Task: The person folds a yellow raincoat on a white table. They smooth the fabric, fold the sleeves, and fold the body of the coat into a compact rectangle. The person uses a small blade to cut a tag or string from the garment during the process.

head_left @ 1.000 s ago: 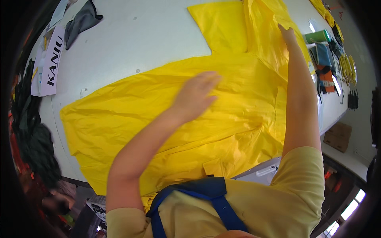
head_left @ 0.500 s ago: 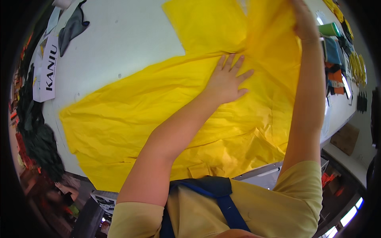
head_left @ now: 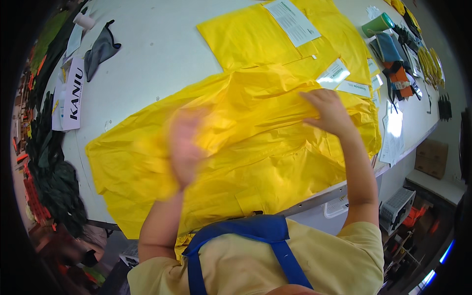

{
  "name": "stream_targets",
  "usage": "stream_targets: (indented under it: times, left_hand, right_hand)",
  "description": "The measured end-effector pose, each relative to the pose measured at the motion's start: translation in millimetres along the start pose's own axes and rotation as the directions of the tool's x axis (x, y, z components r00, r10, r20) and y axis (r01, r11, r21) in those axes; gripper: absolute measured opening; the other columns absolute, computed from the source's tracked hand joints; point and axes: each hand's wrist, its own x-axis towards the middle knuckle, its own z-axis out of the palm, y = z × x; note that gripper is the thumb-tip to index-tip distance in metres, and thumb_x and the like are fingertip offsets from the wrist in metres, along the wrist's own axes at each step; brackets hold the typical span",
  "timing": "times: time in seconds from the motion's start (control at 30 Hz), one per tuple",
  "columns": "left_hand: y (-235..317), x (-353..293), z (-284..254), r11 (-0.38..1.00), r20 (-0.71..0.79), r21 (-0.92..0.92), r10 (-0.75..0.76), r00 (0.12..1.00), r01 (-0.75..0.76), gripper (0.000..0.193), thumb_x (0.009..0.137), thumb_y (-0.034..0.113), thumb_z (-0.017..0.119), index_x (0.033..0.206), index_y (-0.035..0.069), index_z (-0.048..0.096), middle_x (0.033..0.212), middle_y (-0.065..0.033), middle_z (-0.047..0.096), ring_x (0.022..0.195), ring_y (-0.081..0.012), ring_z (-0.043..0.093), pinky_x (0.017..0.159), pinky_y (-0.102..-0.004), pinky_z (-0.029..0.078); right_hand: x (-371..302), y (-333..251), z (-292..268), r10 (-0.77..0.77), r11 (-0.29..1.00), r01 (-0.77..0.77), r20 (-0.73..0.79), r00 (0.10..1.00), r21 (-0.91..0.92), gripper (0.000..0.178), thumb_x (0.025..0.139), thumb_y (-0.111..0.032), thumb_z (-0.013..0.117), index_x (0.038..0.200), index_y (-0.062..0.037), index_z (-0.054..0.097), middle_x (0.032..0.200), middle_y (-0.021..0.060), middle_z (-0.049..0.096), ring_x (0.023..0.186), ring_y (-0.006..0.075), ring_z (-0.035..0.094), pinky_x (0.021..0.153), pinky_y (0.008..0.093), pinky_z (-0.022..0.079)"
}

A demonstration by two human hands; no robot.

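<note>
A large, thin, shiny yellow garment [head_left: 265, 162], possibly a raincoat, lies spread and wrinkled across the white table in front of me. Over its left part is my left hand [head_left: 187, 145], smeared by motion so that its fingers cannot be made out. Above the right part, my right hand [head_left: 328, 110] has its thumb apart from its fingers, which point left and rest on or just over the fabric. Beyond the garment lies a folded yellow piece [head_left: 241, 39] with a white printed sheet [head_left: 292, 22] on top.
More printed cards [head_left: 334, 73] lie past my right hand. A green roll [head_left: 378, 24] and a pile of cloth pieces [head_left: 396, 64] sit at the far right. On the left are a white box [head_left: 69, 96], a grey cloth piece [head_left: 101, 49] and dark fabric [head_left: 56, 182] along the table edge.
My left hand has moved left across the garment. My right hand has come back from the far right, and the yellow layer it raised now lies lower, uncovering the printed sheets.
</note>
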Motion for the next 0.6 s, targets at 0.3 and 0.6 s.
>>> stream_targets:
  times: [0.3, 0.6]
  left_hand:
    - [-13.8, 29.2, -18.2, 0.562, -0.104, 0.816, -0.083, 0.991, 0.132, 0.061, 0.083, 0.022, 0.065, 0.135, 0.003, 0.039, 0.141, -0.0212, 0.036, 0.132, -0.0357, 0.033, 0.109, -0.0418, 0.028]
    - [-114.4, 225.9, 98.1, 0.484, -0.010, 0.842, -0.424, 0.905, 0.236, 0.036, 0.090, 0.037, 0.051, 0.098, 0.005, 0.065, 0.101, -0.0139, 0.065, 0.096, -0.0326, 0.060, 0.084, -0.0423, 0.047]
  right_hand:
    - [-71.7, 75.4, 23.8, 0.044, 0.948, -0.118, -0.245, 0.969, -0.297, 0.026, 0.062, 0.001, 0.061, 0.084, -0.0120, 0.055, 0.081, 0.0029, 0.053, 0.088, 0.0232, 0.054, 0.082, 0.0357, 0.041]
    - [-81.7, 87.6, 5.5, -0.155, 0.913, 0.002, -0.345, 0.926, -0.407, 0.012, 0.067, -0.004, 0.057, 0.074, -0.0116, 0.053, 0.076, 0.0031, 0.049, 0.083, 0.0227, 0.053, 0.079, 0.0353, 0.040]
